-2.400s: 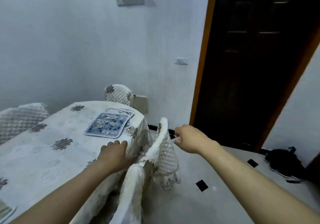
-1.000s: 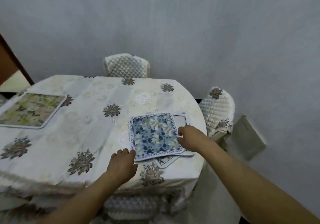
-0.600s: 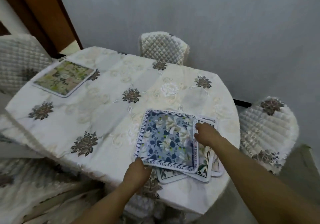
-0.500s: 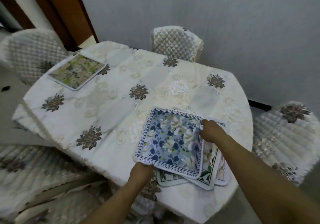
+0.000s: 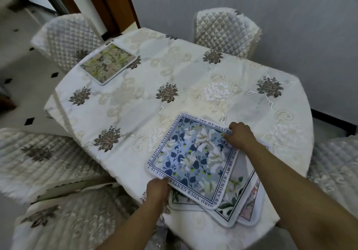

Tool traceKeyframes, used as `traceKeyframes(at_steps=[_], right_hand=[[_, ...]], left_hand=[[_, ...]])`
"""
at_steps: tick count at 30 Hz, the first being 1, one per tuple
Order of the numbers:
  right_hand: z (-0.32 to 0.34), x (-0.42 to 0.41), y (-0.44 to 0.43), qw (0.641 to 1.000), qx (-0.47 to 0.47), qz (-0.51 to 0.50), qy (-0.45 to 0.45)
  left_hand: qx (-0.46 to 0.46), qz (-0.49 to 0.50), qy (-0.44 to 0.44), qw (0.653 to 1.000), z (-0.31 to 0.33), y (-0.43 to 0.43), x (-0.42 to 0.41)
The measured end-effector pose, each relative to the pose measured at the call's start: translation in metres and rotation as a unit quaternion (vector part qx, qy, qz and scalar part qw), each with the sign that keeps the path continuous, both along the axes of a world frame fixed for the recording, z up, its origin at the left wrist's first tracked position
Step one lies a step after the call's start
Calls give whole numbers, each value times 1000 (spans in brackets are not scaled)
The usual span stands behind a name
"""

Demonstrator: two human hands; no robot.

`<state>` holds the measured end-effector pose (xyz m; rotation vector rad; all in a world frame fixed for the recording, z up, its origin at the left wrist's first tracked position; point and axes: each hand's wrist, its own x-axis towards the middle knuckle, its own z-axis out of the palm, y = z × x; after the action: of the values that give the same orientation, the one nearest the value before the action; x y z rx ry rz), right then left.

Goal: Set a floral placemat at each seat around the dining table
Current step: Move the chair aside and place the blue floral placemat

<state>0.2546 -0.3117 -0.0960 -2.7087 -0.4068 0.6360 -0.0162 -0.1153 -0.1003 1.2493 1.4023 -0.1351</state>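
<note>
The blue floral placemat [image 5: 190,157] is pinched at its near edge by the left hand [image 5: 157,188] and at its far right corner by the right hand [image 5: 240,136], apparently to peel it off the placemat stack [image 5: 237,210]. A green floral placemat [image 5: 108,63] already lies at the far-left seat.

The top placemat [image 5: 191,158] is blue with white flowers, dark blue leaves and a white border with dark lettering. The far placemat [image 5: 108,63] is green and pink floral. The tablecloth [image 5: 193,87] is cream with brown embroidered flowers; the chair covers [image 5: 224,30] are quilted cream.

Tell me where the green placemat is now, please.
The green placemat lies flat at the table's far-left edge, before the quilted chair, apart from both hands.
</note>
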Motion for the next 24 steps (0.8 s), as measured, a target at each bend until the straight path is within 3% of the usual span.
traceKeyframes(at_steps=[6, 10, 18, 24], right_hand=[[5, -5, 0, 998, 64, -16, -26], [19, -13, -1, 998, 64, 6, -11], [71, -81, 34, 992, 118, 29, 35], [133, -173, 101, 983, 134, 4, 124]], left_hand=[[-6, -27, -38, 999, -2, -18, -6], [78, -101, -25, 992, 15, -4, -20], [264, -205, -41, 942, 67, 98, -63], [266, -201, -155, 930, 114, 195, -139]])
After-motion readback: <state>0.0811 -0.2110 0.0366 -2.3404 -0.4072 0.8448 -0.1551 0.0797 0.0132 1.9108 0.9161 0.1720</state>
